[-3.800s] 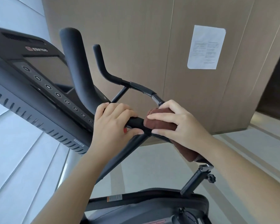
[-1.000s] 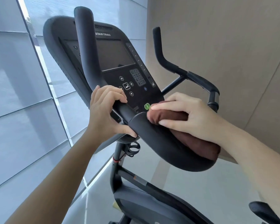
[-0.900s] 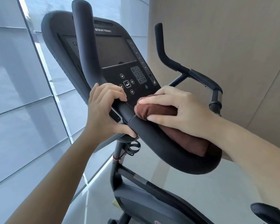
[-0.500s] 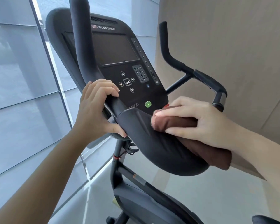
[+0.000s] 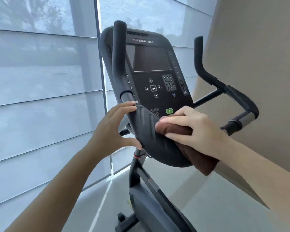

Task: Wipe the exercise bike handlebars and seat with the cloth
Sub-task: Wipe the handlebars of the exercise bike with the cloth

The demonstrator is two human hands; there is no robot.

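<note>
two words, "star trac" (image 5: 145, 41), sit in pale letters beside a small red badge at the top of the bike's black console (image 5: 164, 102). below its dark screen (image 5: 151, 60) you can read a number keypad (image 5: 169, 82), an enter arrow ringed by round keys, the numerals 12, 15 and 8 down the left edge, and one green button (image 5: 169, 111); the fine print beside that button is too small to read. the cloth (image 5: 176, 130) is dark brown, rolled thick at the front and trailing down under your wrist, and it lies against the right side of the ribbed black handlebar pad (image 5: 151, 141) in front of the console. your right grip (image 5: 196, 129) is closed round that roll. your left grip (image 5: 114, 129) is spread wide and holds nothing, fingertips touching the pad's upper edge and thumb at its lower edge. pale grey blinds (image 5: 40, 81) cover the window on your left, a beige wall (image 5: 258, 64) rises on your right, and the floor (image 5: 216, 206) is pale grey.
</note>
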